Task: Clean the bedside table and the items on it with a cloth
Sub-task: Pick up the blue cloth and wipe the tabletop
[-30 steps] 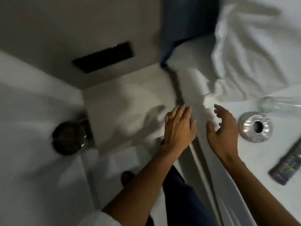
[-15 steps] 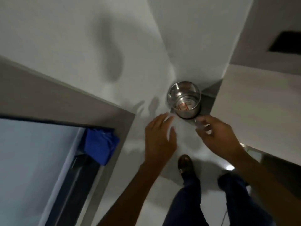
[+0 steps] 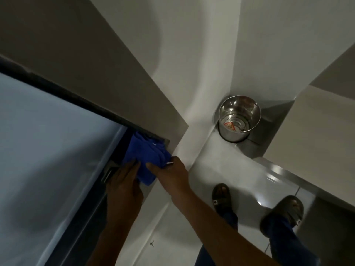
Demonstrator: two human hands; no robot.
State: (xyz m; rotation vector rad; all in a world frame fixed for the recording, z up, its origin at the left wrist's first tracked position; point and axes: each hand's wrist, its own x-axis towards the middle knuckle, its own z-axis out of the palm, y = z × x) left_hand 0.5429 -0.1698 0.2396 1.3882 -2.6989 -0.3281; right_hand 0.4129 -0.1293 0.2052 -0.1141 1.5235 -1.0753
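both hands at blue cloth (image 3: 146,162) on window ledge: right hand (image 3: 169,174) grip pinched it, left hand (image 3: 123,186) flat alongside, fingers apart, to lift it for wiping.

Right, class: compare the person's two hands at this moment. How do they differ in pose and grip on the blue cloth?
The right hand pinches the blue cloth with its thumb on top, while the left hand lies flatter, fingers extended along the cloth's edge. The right hand comes in from the cloth's right side; the left hand sits at its lower left. Both touch the cloth at the window ledge.

Blue cloth (image 3: 148,160) half hidden behind hands.
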